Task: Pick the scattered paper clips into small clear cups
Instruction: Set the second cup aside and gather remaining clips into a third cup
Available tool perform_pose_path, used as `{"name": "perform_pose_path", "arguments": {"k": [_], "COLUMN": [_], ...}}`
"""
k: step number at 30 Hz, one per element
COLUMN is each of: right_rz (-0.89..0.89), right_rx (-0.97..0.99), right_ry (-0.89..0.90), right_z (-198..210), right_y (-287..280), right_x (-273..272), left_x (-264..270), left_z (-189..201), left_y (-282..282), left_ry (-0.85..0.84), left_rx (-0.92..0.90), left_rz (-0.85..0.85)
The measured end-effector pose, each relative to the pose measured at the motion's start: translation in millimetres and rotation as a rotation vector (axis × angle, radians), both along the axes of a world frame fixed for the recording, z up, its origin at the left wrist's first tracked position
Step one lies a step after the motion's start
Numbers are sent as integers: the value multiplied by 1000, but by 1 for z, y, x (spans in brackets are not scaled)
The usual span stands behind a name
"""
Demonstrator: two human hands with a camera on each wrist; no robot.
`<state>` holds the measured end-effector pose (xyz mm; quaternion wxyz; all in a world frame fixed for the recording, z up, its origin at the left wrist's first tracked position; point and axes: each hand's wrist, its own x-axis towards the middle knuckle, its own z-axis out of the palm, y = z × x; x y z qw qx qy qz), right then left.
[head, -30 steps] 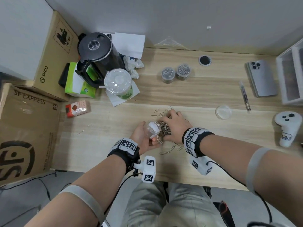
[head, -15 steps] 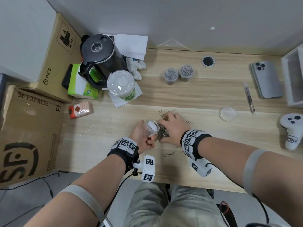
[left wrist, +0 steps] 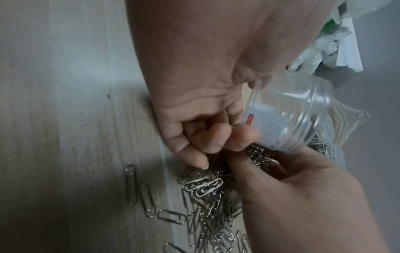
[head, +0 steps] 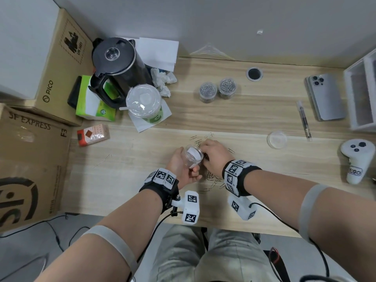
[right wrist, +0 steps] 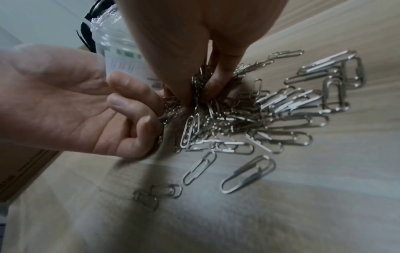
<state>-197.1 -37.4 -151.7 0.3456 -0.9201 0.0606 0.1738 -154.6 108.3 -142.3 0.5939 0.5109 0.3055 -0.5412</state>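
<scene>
My left hand grips a small clear cup with a white label, tilted with its mouth toward the right hand; the same cup shows in the left wrist view. My right hand pinches a bunch of silver paper clips out of the pile on the wooden table, just beside the cup. More loose clips lie between my wrists, and a few clips lie just beyond the hands. Two filled clear cups stand at the back.
A black kettle, a lidded drink cup, tissue box and cardboard boxes crowd the left. A clear lid, pen, phone, white controller and white tray sit at the right.
The left hand has tipped the cup more upright and closer to the right hand. The right hand's fingers have closed into the pile and gathered a bunch of clips.
</scene>
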Motion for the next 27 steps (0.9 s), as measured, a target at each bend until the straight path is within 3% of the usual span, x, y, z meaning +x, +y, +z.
{"name": "perform_pose_path", "arguments": {"k": [11, 14, 19, 24, 27], "right_rz": [-137, -133, -5, 133, 121], "right_rx": [17, 12, 24, 24, 62], "right_ry": [66, 6, -78, -61, -19], "right_z": [32, 50, 75, 83, 78], "right_y": [-32, -44, -46, -26, -17], "right_x": [11, 15, 25, 25, 22], "left_x": [14, 19, 20, 15, 14], "left_z": [26, 31, 37, 39, 35], "left_y": [-2, -2, -10, -17, -15], "left_ry": [-5, -29, -63, -52, -26], "left_rx": [17, 36, 55, 30, 51], "left_rz": [-5, 2, 30, 58, 67]}}
